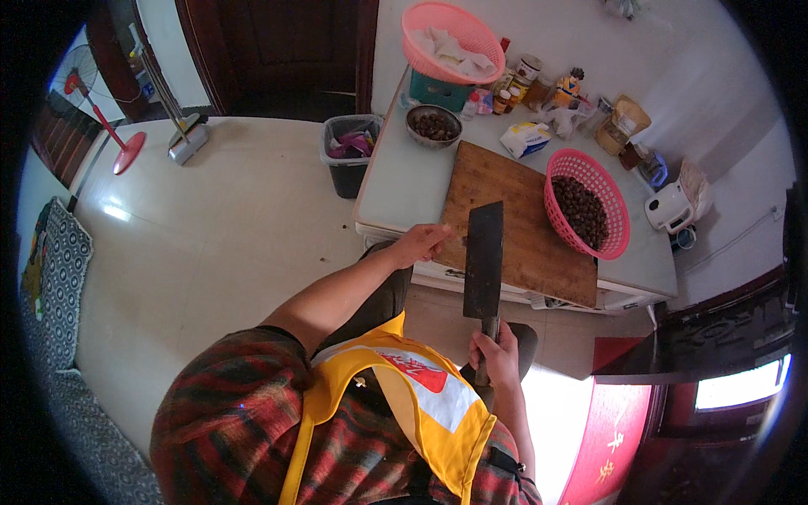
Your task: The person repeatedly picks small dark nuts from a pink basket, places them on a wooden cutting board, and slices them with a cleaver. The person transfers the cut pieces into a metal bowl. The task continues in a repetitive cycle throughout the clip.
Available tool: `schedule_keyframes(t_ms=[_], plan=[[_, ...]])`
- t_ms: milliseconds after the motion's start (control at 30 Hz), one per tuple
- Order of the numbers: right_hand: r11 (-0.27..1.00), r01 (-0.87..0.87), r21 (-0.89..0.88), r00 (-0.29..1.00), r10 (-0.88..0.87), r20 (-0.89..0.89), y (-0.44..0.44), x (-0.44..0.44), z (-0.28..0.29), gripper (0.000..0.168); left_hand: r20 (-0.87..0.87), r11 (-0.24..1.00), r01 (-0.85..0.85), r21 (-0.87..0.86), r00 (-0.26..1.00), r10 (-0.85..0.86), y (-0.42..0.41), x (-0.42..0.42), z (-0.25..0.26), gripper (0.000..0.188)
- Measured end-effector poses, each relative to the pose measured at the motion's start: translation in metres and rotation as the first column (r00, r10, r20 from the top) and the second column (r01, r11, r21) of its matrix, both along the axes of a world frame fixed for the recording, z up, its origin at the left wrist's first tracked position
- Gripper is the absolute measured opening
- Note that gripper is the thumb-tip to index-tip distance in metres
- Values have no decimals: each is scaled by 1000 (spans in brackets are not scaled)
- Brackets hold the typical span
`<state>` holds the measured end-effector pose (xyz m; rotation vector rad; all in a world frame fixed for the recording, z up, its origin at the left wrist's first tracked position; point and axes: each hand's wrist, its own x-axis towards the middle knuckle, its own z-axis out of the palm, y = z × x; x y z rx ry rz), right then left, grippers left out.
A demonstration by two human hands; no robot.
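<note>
My right hand [497, 353] is closed round the handle of a cleaver [484, 259], whose broad dark blade stands up in front of a wooden cutting board [505, 233]. At the board's left front edge is my left hand [420, 245], its fingers bent and drawn together; whether it pinches something small cannot be told. A pink plastic basket [618, 233] of dark brown nuts, seemingly chestnuts [577, 211], rests partly on the board's right side. Behind the board's left corner, a metal bowl [416, 136] holds more brown pieces.
A pink colander [454, 72] with white cloth tops a green crate [439, 93] at the back. Jars [527, 66], a tissue pack [525, 139] and a white appliance [669, 205] line the wall side. A lined trash bin [347, 170] stands left of the table [394, 183].
</note>
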<state>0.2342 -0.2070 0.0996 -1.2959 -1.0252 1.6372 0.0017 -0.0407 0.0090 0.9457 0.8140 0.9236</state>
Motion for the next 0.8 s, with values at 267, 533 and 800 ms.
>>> schedule_keyframes(t_ms=[267, 533, 800], plan=[[996, -58, -66, 992, 50, -114, -14, 13, 2, 14, 235, 964, 255, -76, 944, -232, -7, 10, -2, 20], [981, 194, 1, 961, -190, -199, -23, 2, -3, 11, 507, 977, 103, -189, 862, 8, -14, 26, -2, 18], [950, 311, -25, 925, -308, -224, -25, 11, 2, 10, -350, 905, 51, 421, 930, 110, 19, 57, -5, 29]])
